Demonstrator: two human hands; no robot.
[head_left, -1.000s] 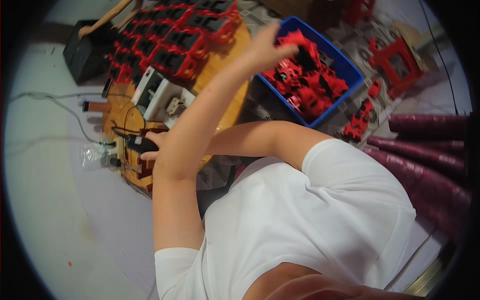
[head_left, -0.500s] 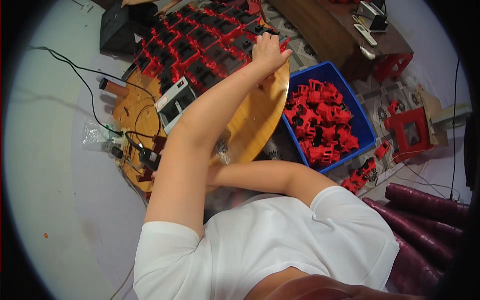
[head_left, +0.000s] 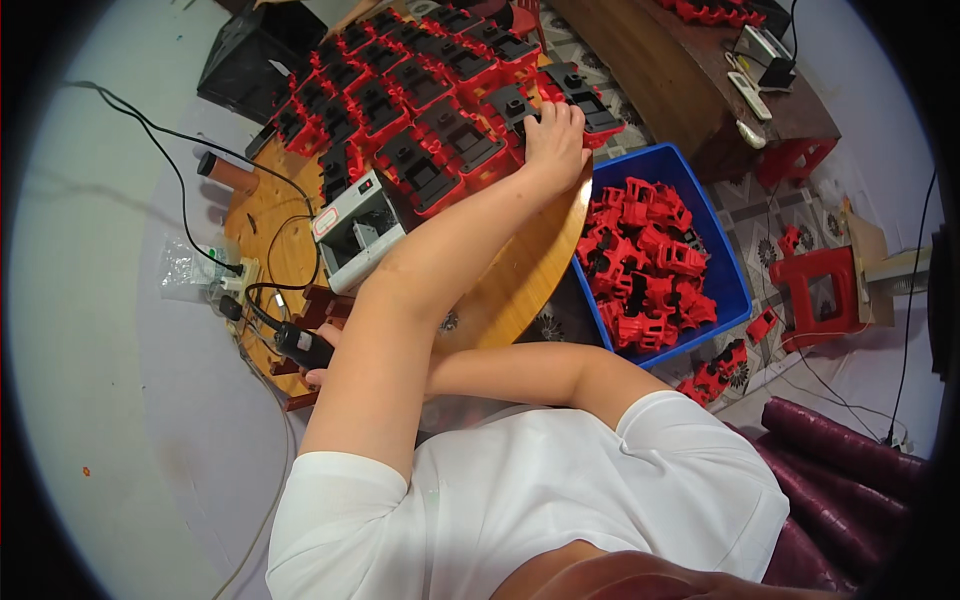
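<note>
My arms cross, the left over the right. My left hand point(head_left: 556, 148) reaches to the table's right rim, its bent fingers over the near end of a red and black plastic assembly point(head_left: 512, 104); what the fingertips grip is partly hidden. Another such assembly point(head_left: 585, 98) sits just beyond it, at the rim. Many more assemblies point(head_left: 418, 84) stand in close rows across the far table. Under my left forearm, my right hand point(head_left: 326, 336) grips a black corded electric screwdriver point(head_left: 303, 345); most of that hand is hidden.
A grey box-shaped device point(head_left: 345, 218) with a red switch stands beside my left forearm on the round wooden table point(head_left: 540, 265). A blue bin point(head_left: 735, 265) of red plastic parts stands to the right. Black cords point(head_left: 165, 142) cross the left side. A red stool point(head_left: 820, 290) stands farther right.
My left hand has drawn nearer to me along the table's right rim, uncovering the assembly beyond it. The whole view has shifted slightly. The right hand still holds the screwdriver.
</note>
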